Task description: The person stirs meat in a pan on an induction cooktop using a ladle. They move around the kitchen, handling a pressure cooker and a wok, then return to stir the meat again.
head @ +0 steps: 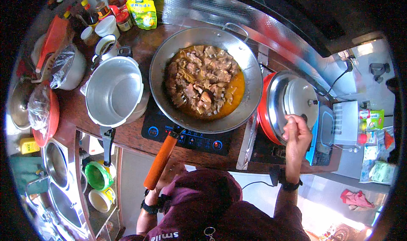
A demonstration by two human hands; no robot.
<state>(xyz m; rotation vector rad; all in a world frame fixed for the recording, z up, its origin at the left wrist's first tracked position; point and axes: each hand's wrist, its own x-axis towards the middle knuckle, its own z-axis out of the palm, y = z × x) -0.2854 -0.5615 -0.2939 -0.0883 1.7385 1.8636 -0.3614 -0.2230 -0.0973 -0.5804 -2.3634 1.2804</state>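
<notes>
My right hand [297, 131] is raised at the near edge of the pressure cooker lid [297, 94], fingers curled around a small dark part, which looks like the lid's handle. That lid rests on the metal cover of a red pan [270, 113]. My left hand [171, 172] is low by my body, partly hidden behind the wok's orange handle [160, 163]; whether it holds anything is unclear. In the middle, a steel wok [248, 101] with chunks of meat [203, 82] in brown broth sits on an induction cooker [190, 141].
An empty pressure cooker pot [116, 91] stands left of the wok. Behind it are cups, jars and a yellow pouch [142, 12]. A double sink [58, 164] and a plastic-covered red bowl [52, 113] are at left. A blue tray [321, 136] stands at right.
</notes>
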